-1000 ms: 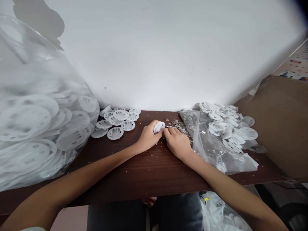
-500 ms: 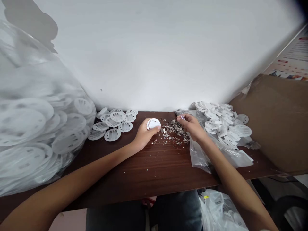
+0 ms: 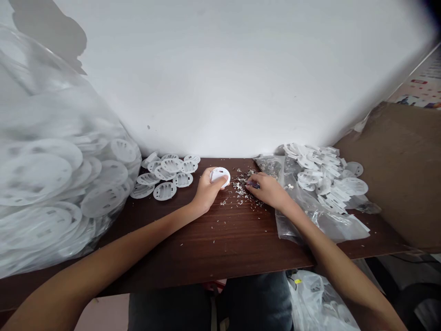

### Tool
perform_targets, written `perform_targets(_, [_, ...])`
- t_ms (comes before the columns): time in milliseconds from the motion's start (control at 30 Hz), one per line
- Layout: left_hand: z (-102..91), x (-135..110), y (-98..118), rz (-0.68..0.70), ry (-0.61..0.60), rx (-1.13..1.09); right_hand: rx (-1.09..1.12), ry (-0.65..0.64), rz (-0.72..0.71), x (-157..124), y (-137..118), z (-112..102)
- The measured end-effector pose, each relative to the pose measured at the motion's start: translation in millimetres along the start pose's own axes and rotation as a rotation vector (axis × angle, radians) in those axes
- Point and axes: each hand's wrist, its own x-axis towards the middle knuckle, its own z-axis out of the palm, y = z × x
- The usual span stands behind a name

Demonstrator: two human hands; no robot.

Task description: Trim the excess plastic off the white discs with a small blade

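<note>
My left hand [image 3: 206,192] is closed around a round white plastic cover [image 3: 221,173], its thumb pressed on the face. A dark slot shows near the cover's top edge. My right hand [image 3: 270,190] reaches down at a pile of small metal clips [image 3: 241,186], with its fingertips at the pile's right side. Between those fingers is a small purple stick-like piece [image 3: 253,185], mostly hidden by them. Left of my left hand, several round white slotted covers [image 3: 165,191] lie loosely on the brown table [image 3: 206,257].
A large clear bag [image 3: 99,119] full of white discs stands at the left. To the right, white plastic parts [image 3: 320,168] are heaped on a clear plastic bag [image 3: 289,223], beside a cardboard box [image 3: 389,174]. A white wall [image 3: 220,82] rises behind.
My right hand has come down and to the left, onto the metal clips, with the purple piece. My left thumb has moved onto the cover's face, and the cover has turned slightly.
</note>
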Motion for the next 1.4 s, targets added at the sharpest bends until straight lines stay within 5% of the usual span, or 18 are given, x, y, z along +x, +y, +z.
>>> perform_targets(233, [0.7,0.4,-0.4,-0.014,-0.025,0.025,-0.016,0.018,-0.002,-1.0,1.6,2.3])
perform_targets(567, [1.2,8.1,-3.1,-0.04,0.002,0.078,0.161,0.019,0.175,-0.9,2.6,-23.8])
perform_targets(1100, [-6.4,3.9,-3.3,-0.003,-0.153,0.17,0.037,-0.063,0.1,-2.9,-3.0,-12.1])
perform_targets(1400, [-5.5,3.8,-5.1,-0.013,-0.096,0.209,0.026,-0.098,0.114,-4.1,-6.6,-10.8])
